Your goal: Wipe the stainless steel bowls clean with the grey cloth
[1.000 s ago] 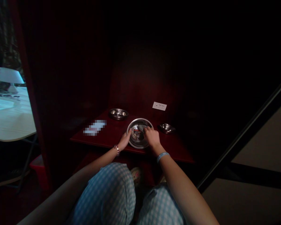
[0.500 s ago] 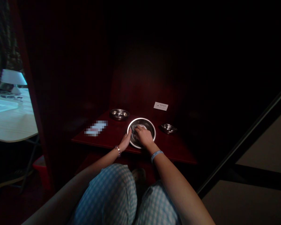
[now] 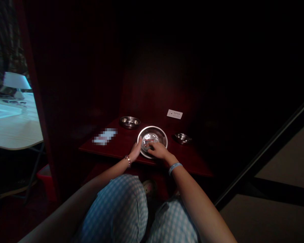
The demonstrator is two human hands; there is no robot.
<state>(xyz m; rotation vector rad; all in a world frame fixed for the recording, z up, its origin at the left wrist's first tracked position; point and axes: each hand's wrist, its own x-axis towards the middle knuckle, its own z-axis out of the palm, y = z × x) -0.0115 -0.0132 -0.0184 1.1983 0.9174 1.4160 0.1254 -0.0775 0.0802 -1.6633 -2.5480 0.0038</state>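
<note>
A large steel bowl sits on a dark red wooden shelf in front of me. My left hand rests against the bowl's left rim, fingers curved on it. My right hand reaches over the near rim with its fingers inside the bowl, touching small objects on the bottom; I cannot make out whether it grips any of them. A beaded bracelet is on my left wrist and a light blue band on my right.
Two smaller steel bowls stand on the shelf, one at the back left and one at the right. A white socket plate is on the back wall. A pale table with a lamp lies far left.
My right hand has drawn back from the bowl's middle to its near rim, uncovering the small objects inside. My left hand stays on the rim.
</note>
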